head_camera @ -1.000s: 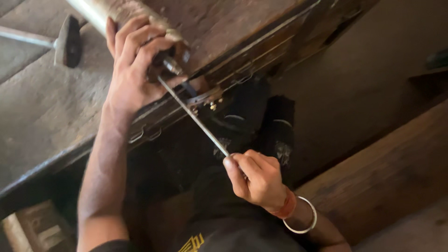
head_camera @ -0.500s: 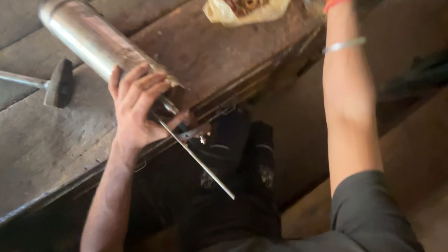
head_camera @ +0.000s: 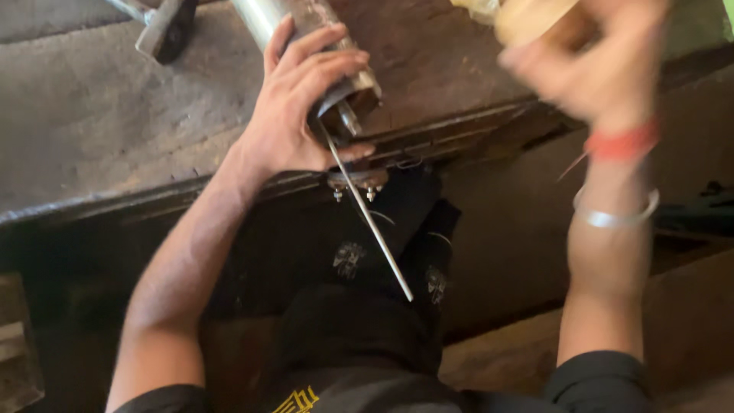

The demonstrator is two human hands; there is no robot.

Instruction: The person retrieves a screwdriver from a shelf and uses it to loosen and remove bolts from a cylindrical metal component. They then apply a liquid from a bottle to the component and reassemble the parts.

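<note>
We hold a metal cylinder on a worn workbench.

The workbench (head_camera: 115, 130) fills the upper view; a hammer (head_camera: 164, 27) lies at its far left. Our left hand (head_camera: 294, 115) wraps the cylinder (head_camera: 306, 23) at its near end, where a thin rod (head_camera: 371, 222) juts out over the bench edge. Our right hand (head_camera: 604, 69), blurred, curls around a pale yellowish round package (head_camera: 531, 17) well right of the cylinder.

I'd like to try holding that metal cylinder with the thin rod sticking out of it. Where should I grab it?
Wrap the metal cylinder round its barrel near the rod end, coming from above as the left hand does. It lies on the workbench, and the round body suits a full grasp, while the thin rod overhangs the edge.
</note>
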